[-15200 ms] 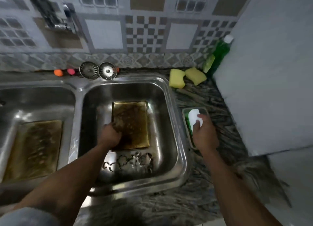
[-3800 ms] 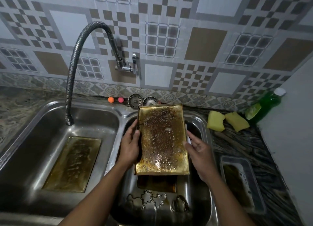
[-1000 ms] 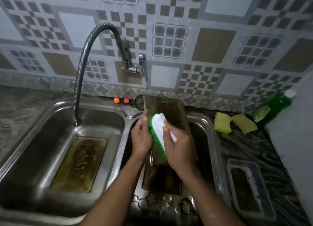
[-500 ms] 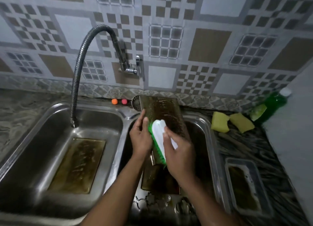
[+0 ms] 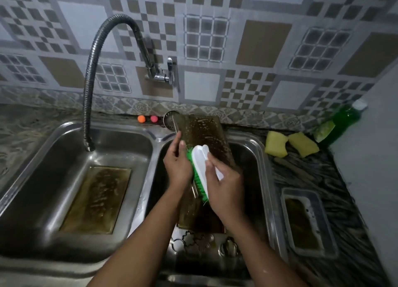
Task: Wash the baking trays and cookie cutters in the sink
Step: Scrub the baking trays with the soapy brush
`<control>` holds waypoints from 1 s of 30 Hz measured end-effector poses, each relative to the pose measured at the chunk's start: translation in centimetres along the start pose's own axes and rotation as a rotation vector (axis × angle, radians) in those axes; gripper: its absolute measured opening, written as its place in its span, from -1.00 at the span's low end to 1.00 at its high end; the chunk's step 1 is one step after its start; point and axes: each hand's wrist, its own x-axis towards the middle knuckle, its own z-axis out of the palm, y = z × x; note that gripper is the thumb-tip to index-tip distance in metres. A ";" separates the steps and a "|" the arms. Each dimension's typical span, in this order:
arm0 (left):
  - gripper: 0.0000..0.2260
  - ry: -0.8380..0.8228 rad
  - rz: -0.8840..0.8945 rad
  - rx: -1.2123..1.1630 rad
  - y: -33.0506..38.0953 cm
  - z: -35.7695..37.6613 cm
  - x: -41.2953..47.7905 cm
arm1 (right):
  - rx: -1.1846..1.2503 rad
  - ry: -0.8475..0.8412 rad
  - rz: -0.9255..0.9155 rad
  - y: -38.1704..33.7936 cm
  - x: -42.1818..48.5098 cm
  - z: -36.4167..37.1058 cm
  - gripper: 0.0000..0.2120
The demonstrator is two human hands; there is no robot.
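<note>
- Baking tray (image 5: 204, 131) stands tilted over the right sink basin (image 5: 255, 170); left hand (image 5: 177, 166) grips its left edge; right hand (image 5: 225, 185) holds a green-bristled scrub brush (image 5: 199, 161) against its greasy face
- Scrubbing looks early; a second tray (image 5: 193, 219) lies beneath it; a third tray (image 5: 97, 200) sits in the left basin (image 5: 49, 170)
- Cookie cutters (image 5: 204, 241) on the right basin floor look untouched

3 trays (image 5: 202, 131) (image 5: 97, 198) (image 5: 198, 220), 2 sponges (image 5: 276, 144) (image 5: 303, 144), 1 brush (image 5: 200, 159)

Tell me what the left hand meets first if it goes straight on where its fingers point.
Likely the metal strainer on the back ledge of the sink: the left hand, gripping the left edge of the baking tray, points at it. Depth is unclear; it might pass above.
</note>
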 end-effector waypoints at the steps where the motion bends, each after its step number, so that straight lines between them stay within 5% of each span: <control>1: -0.72 0.026 0.014 0.011 0.1 -0.2 0.3 | 0.013 -0.007 0.006 0.8 -0.6 -0.6 -0.75; 8: -0.69 -0.026 -0.013 0.053 -0.8 -2.3 -0.5 | -0.080 0.133 0.220 5.9 1.3 -3.8 -0.72; 12: -0.70 -0.174 -0.030 0.074 -0.7 -0.9 -2.4 | -0.085 0.128 0.149 3.3 4.0 -2.2 -0.74; 17: -0.71 -0.109 -0.044 0.058 -0.8 -1.0 -1.4 | -0.045 0.008 0.017 2.1 1.4 -1.1 -0.73; 21: -0.72 -0.093 -0.020 0.079 -0.7 -2.5 -1.1 | -0.039 0.016 0.116 4.7 1.0 -2.6 -0.72; 27: -0.71 -0.317 -0.077 0.139 -0.8 -2.3 -2.9 | 0.005 -0.370 0.135 4.0 2.3 -2.3 -0.60; 30: -0.71 -0.447 -0.096 0.095 0.5 -1.3 -4.3 | 0.016 -0.430 0.104 3.3 2.3 -2.7 -0.57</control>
